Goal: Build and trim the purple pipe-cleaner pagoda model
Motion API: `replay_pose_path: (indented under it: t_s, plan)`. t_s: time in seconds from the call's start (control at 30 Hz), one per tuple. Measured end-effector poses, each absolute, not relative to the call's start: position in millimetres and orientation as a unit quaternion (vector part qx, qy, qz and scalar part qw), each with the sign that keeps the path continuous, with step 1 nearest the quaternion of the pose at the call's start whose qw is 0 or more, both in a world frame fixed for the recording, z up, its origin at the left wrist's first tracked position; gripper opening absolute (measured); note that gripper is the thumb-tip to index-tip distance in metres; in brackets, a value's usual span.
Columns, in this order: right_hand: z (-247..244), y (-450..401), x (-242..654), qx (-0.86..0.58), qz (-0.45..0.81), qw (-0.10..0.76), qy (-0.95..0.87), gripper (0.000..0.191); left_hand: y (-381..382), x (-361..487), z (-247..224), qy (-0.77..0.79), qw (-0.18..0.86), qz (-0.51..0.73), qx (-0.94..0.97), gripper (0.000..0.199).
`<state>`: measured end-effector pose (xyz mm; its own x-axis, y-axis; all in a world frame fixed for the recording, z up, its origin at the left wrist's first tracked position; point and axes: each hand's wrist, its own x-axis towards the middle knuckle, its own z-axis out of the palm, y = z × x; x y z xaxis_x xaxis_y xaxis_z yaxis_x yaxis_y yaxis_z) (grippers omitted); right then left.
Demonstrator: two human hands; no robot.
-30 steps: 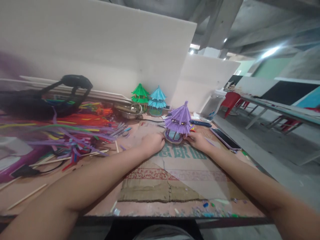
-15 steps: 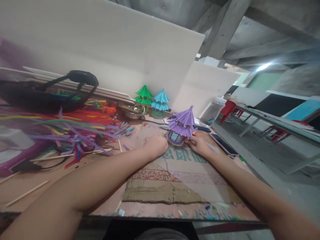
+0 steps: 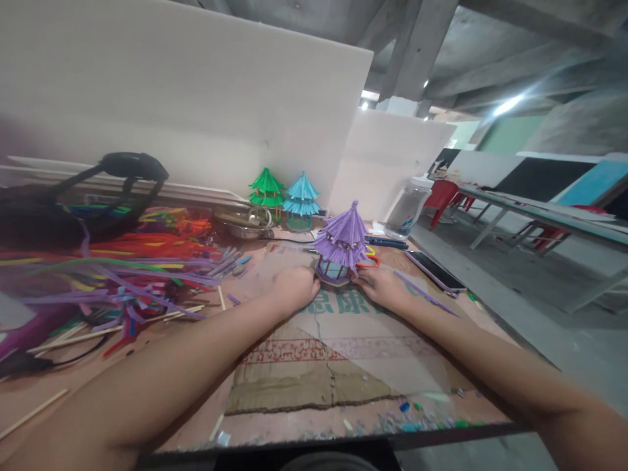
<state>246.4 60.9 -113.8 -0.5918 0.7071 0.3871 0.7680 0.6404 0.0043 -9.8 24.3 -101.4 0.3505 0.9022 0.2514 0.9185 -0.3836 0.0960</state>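
Since the earlier frame, my R hand (image 3: pixel 385 288) shifts slightly nearer me, baring more of the orange loop (image 3: pixel 377 262) at 1 o'clock. Purple pavilion (image 3: pixel 342 242): at 12, upright on cardboard (image 3: pixel 275 386). R fingers nearly closed, pinching base edge; L hand (image 3: pixel 297 288) half-curled at base, grip can't tell. Best w/ light, even pressure low down, roof untouched. Blue pavilion (image 3: pixel 301 199) at 11; phone (image 3: pixel 436 271), approx. 2; loop may snag R knuckles.
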Motion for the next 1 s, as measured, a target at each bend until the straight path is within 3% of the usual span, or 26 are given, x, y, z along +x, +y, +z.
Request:
replay_pose_path:
  t_s: [0.4, 0.7, 1.0]
  plan:
    - [-109, 47, 231, -0.403, -0.089, 0.181, -0.893, 0.026, 16, -8, -104, -0.488, 0.100, -0.166, -0.851, 0.028]
    - [-117, 47, 231, -0.348, -0.047, 0.222, -0.910, 0.023, 27, -8, -112, -0.525, 0.044, -0.173, -0.832, 0.027]
    - [-122, 49, 223, -0.324, -0.147, 0.191, -0.915, 0.022, 37, -14, -114, -0.496, -0.022, -0.254, -0.830, 0.029]
